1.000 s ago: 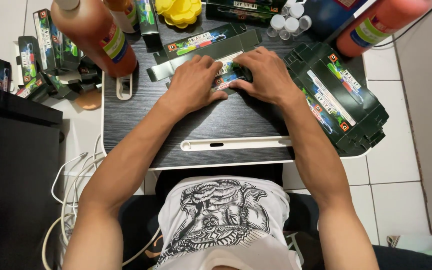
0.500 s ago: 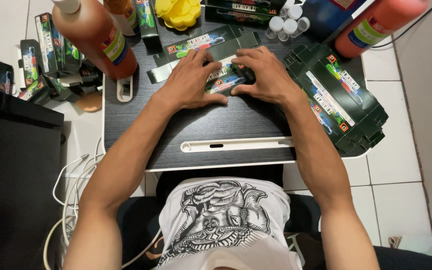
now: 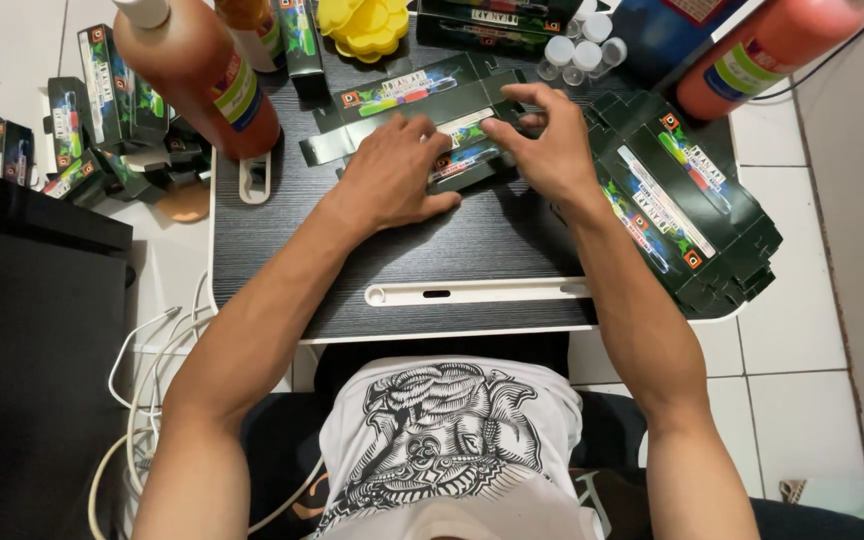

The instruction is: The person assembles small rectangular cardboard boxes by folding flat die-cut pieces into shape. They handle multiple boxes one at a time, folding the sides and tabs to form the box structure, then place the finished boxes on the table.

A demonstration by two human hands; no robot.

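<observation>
A flat dark green carton (image 3: 462,150) with a colourful label lies on the black lap table (image 3: 492,240). My left hand (image 3: 392,170) presses flat on its left part. My right hand (image 3: 542,140) grips its right end, fingers curled over the edge and lifting a flap. Another unfolded carton (image 3: 407,92) lies just beyond the hands. A stack of flat cartons (image 3: 687,205) sits to the right of my right hand.
Two large orange bottles stand at the back left (image 3: 202,70) and back right (image 3: 767,50). A yellow mould (image 3: 364,22) and small clear vials (image 3: 574,52) sit at the far edge. Assembled green boxes (image 3: 102,110) are piled on the floor left, beside white cables (image 3: 142,400).
My right hand has lifted off the carton's flat face and now curls around its right end. The left hand stays pressed on the carton, shifted slightly.
</observation>
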